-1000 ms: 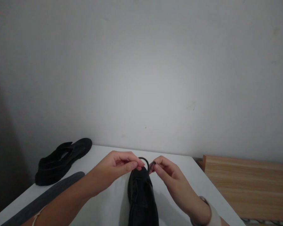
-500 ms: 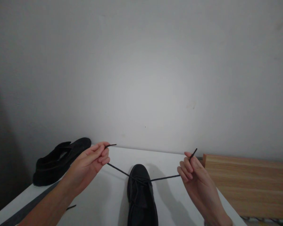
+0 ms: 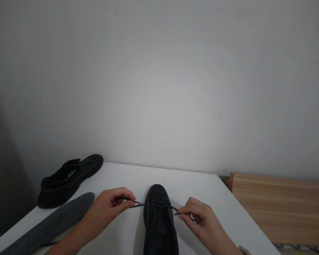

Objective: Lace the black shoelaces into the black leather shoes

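Observation:
A black shoe (image 3: pixel 159 226) lies on the white table, toe pointing at the wall, with its lace (image 3: pixel 159 203) running across the front of its opening. Left of the shoe, my left hand (image 3: pixel 114 205) pinches one lace end between thumb and fingers, close to the shoe's side. On the other side, my right hand (image 3: pixel 200 217) pinches the opposite lace end, its tip pointing at the shoe. Both lace ends come out sideways from the shoe. The inside of the shoe is dark and hard to make out.
A second black shoe (image 3: pixel 69 182) sits at the table's back left, by the wall. In front of it lies a grey insole (image 3: pixel 53 226), partly behind my left forearm. The white table (image 3: pixel 159 173) meets the wall (image 3: pixel 159 88). A wooden board (image 3: pixel 279 209) stands right of the table.
Both hands have come down and inward, from wide apart with the lace stretched taut to close beside the shoe. The lace ends now point toward the shoe. More of the insole shows.

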A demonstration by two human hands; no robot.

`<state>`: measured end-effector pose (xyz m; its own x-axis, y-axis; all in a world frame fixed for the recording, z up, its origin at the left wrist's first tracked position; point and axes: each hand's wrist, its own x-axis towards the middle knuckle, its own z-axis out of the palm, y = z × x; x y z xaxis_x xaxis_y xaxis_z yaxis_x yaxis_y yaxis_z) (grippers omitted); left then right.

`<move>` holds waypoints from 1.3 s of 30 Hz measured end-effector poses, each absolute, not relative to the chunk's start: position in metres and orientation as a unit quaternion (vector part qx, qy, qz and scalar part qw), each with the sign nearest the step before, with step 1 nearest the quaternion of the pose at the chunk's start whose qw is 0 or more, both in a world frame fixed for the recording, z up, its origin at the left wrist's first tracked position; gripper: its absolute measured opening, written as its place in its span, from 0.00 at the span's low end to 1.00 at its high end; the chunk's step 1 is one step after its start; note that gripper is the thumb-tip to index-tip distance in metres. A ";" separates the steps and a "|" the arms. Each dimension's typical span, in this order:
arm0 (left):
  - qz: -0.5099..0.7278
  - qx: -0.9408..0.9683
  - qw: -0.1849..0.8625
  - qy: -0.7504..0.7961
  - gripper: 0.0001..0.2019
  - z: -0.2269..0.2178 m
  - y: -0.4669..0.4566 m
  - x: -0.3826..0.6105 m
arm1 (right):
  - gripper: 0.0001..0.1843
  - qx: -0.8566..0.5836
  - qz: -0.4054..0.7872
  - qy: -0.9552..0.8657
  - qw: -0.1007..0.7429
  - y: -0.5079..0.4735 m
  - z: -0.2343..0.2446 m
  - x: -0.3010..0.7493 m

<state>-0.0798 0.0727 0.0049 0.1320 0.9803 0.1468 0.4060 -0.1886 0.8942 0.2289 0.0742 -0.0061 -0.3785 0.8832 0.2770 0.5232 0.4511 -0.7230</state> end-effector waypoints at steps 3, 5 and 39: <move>0.369 0.678 0.357 0.526 0.10 0.000 0.072 -0.071 | 0.15 -0.448 0.251 -0.798 0.315 0.074 -0.009 0.224; 0.352 0.687 0.357 0.526 0.11 -0.002 0.071 -0.067 | 0.13 -0.444 0.243 -0.805 0.309 0.074 -0.010 0.222; 0.411 0.825 0.084 0.379 0.07 -0.030 0.068 -0.041 | 0.16 -0.404 0.023 -0.869 0.284 0.070 -0.027 0.212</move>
